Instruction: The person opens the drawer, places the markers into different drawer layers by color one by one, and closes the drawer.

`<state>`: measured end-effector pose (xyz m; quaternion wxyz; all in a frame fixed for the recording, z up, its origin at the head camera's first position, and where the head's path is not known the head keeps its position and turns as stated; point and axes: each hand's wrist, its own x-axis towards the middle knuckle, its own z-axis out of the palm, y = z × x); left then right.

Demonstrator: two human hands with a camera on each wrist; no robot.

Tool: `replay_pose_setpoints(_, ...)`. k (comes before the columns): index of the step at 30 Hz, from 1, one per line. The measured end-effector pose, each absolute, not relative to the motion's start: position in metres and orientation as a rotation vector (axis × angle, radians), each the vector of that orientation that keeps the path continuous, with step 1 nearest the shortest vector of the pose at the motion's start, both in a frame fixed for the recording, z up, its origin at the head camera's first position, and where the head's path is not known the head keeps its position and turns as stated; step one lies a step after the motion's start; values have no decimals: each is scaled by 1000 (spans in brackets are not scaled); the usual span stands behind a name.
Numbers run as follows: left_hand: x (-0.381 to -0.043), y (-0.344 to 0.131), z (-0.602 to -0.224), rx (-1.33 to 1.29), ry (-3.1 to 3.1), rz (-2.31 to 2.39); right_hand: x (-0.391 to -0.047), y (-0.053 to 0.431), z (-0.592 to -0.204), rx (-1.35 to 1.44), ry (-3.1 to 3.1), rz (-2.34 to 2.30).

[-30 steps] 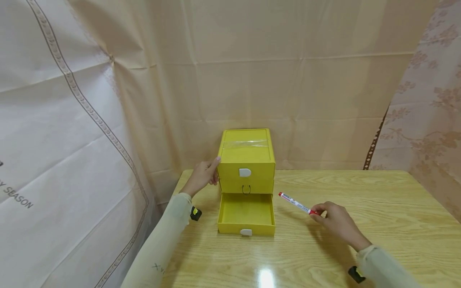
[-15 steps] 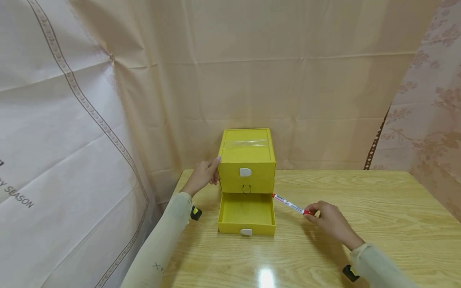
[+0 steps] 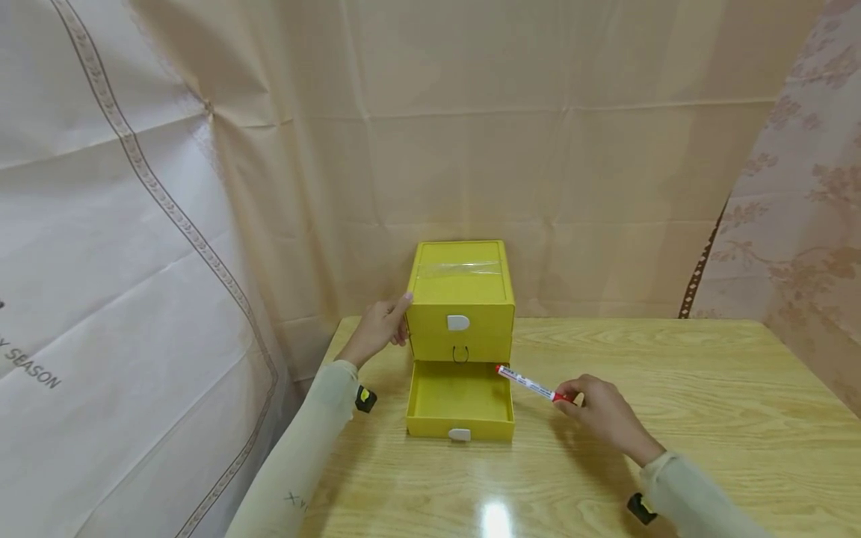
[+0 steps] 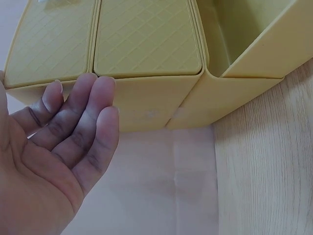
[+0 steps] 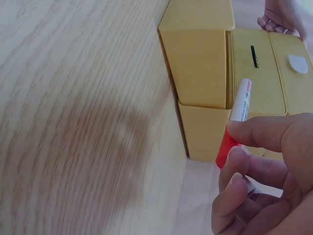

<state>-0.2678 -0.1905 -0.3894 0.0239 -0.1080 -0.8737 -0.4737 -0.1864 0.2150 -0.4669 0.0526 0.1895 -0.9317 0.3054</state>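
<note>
A yellow drawer cabinet [image 3: 464, 280] stands at the middle of the table, its bottom drawer [image 3: 460, 427] pulled out with nothing in it. My left hand [image 3: 378, 329] rests against the cabinet's left side, thumb at the front upper corner. In the left wrist view its fingers [image 4: 100, 127] lie loosely bent against the side wall. My right hand [image 3: 605, 415] pinches a white marker [image 3: 528, 383] by its red cap, between thumb and forefinger. The marker's other red end overlaps the right back part of the drawer in the head view.
The upper drawers are closed, one with a white tab [image 3: 458, 322], the other with a dark loop [image 3: 460, 354]. Clear tape [image 3: 460, 267] crosses the cabinet top. The wooden table [image 3: 706, 388] extends to the right. Cloth curtains [image 3: 471, 149] hang behind and at both sides.
My right hand has moved left with the marker, bringing its far end from right of the cabinet to over the drawer. The left hand and cabinet have stayed in place.
</note>
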Motion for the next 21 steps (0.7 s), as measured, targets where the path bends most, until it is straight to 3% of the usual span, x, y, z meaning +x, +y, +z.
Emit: replay_pose_setpoints(21, -268, -190, -390, -335, -2706, -1459, -188, 188, -466, 659, -2805, 969)
